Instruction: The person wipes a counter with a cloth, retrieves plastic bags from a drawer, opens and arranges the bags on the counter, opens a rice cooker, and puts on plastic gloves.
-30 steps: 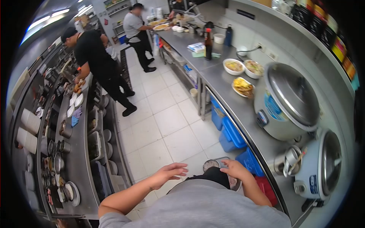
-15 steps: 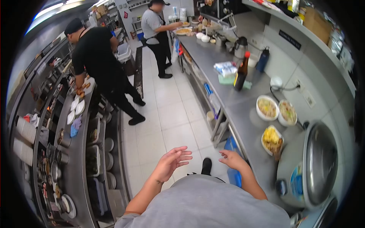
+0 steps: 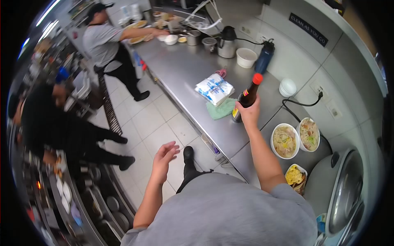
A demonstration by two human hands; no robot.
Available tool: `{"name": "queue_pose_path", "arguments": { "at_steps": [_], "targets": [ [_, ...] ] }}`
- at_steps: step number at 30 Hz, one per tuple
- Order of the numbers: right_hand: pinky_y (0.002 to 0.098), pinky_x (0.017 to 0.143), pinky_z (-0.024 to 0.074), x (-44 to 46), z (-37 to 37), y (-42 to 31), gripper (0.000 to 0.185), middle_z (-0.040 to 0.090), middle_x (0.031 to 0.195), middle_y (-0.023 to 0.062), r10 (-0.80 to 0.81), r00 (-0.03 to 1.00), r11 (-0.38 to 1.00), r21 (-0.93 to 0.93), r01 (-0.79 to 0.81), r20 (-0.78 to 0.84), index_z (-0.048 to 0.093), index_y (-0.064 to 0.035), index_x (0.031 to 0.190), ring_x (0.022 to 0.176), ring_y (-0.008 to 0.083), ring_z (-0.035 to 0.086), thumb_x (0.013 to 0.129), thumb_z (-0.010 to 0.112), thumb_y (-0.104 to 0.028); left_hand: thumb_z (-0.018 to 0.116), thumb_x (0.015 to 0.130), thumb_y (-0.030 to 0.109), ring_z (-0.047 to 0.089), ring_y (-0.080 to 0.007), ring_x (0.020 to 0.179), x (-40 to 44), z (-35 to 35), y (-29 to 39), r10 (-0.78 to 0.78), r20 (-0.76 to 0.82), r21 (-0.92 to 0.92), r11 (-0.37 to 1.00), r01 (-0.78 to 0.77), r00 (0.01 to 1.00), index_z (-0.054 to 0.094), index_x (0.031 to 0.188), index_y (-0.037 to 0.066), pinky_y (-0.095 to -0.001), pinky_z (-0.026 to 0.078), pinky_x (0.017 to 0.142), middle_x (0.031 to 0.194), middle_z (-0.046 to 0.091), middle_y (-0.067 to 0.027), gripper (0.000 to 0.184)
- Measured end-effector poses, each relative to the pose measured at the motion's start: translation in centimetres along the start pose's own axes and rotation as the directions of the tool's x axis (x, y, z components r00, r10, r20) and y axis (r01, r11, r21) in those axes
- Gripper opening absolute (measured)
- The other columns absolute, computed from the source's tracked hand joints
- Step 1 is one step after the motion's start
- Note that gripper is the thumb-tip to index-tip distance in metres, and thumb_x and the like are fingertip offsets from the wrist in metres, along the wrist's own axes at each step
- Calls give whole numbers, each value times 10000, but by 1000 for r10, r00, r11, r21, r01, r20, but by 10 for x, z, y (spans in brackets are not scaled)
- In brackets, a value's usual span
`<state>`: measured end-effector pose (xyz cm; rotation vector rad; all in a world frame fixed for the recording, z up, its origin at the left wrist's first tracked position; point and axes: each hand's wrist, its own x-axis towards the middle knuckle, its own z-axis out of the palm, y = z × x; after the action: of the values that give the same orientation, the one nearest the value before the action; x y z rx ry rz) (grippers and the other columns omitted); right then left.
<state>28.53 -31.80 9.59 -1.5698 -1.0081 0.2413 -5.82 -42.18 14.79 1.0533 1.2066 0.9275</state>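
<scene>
My right hand (image 3: 248,114) is wrapped round the lower part of a dark sauce bottle (image 3: 247,97) with a red cap, which stands slightly tilted at the steel counter (image 3: 180,92). Whether its base touches the counter I cannot tell. A folded green cloth (image 3: 221,109) lies beside the bottle, with a white and blue plastic packet (image 3: 215,88) just behind it. Over the floor, away from the counter, my left hand (image 3: 165,159) hangs with fingers apart and nothing in it.
Two bowls of noodle soup (image 3: 285,140) (image 3: 308,134) and a bowl with egg (image 3: 296,177) stand at right, near a large lidded pot (image 3: 334,192). A blue bottle (image 3: 264,56) and a thermos jug (image 3: 227,42) stand at the wall. Two people (image 3: 107,45) (image 3: 49,119) work at left.
My right hand has reached forward and closed round the sauce bottle. The view has turned right, toward the counter. My left hand stays raised, fingers apart.
</scene>
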Motion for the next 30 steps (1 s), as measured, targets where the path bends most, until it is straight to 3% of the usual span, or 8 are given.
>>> {"name": "queue_pose_path", "arguments": {
  "at_steps": [5, 9, 10, 14, 17, 22, 25, 30],
  "targets": [
    [356, 904, 411, 2, -2, 5, 815, 534, 1144, 160, 109, 932, 985, -89, -149, -347, 361, 15, 1256, 1015, 283, 555, 598, 802, -178, 635, 817, 218, 542, -221, 1033, 217, 28, 7, 249, 363, 447, 799, -402, 898, 533, 1171, 47, -342, 434, 865, 1105, 568, -115, 406],
    [342, 939, 382, 12, -15, 5, 899, 487, 1220, 184, 135, 900, 983, -55, -173, -414, 276, 28, 1325, 1098, 270, 507, 625, 804, -169, 636, 767, 187, 440, -360, 1152, 348, 109, 5, 410, 696, 479, 346, -807, 589, 540, 1170, 63, -410, 366, 966, 1223, 488, -179, 433],
    [354, 954, 370, 7, -14, -3, 901, 449, 1266, 195, -33, 889, 957, -271, -103, -457, 214, 28, 1363, 1138, 286, 472, 668, 770, -117, 615, 775, 171, 451, -352, 1123, 365, 125, 6, 430, 777, 412, 206, -887, 461, 568, 1102, 56, -433, 380, 931, 1182, 506, -161, 349],
    [366, 934, 392, -63, 34, -2, 731, 450, 1268, 195, 70, 844, 928, -275, -251, -532, 294, 35, 1333, 1135, 280, 476, 740, 701, -95, 547, 779, 119, 486, -298, 1016, 393, 147, -11, 45, 934, 356, -32, -934, 355, 583, 898, 70, -436, 398, 825, 1028, 531, -123, 134],
    [360, 848, 450, -59, 72, -8, 515, 496, 1197, 191, 271, 958, 924, -252, -286, -93, 460, 2, 1228, 1038, 276, 530, 786, 665, -164, 555, 791, 141, 481, -294, 977, 374, 124, -23, 126, 954, 273, 18, -962, 273, 581, 851, 67, -436, 396, 825, 1023, 513, -103, 99],
    [386, 683, 472, -3, 130, 23, 322, 611, 855, 185, 475, 877, 830, -294, -475, -74, 577, -20, 995, 779, 318, 601, 775, 660, -240, 566, 783, 155, 461, -297, 1029, 355, 104, -10, 259, 952, 146, 90, -985, 165, 583, 904, 50, -455, 358, 859, 1058, 516, -129, 160],
    [429, 646, 456, 15, 139, 40, 251, 598, 711, 201, 176, 980, 856, -476, -201, -97, 570, -9, 895, 693, 382, 590, 761, 650, -205, 559, 774, 145, 498, -302, 976, 337, 102, 0, 53, 998, 43, 3, -999, 44, 577, 912, 51, -446, 350, 855, 956, 563, -115, 168],
    [450, 659, 448, 45, 139, 50, 103, 600, 724, 225, 218, 949, 864, -408, -296, -227, 576, 0, 751, 728, 415, 577, 756, 593, -102, 549, 748, 117, 558, -276, 826, 326, 84, -29, 69, 997, -22, -74, -997, -27, 556, 940, 59, -399, 359, 819, 766, 590, -109, 201]
  ]
}}
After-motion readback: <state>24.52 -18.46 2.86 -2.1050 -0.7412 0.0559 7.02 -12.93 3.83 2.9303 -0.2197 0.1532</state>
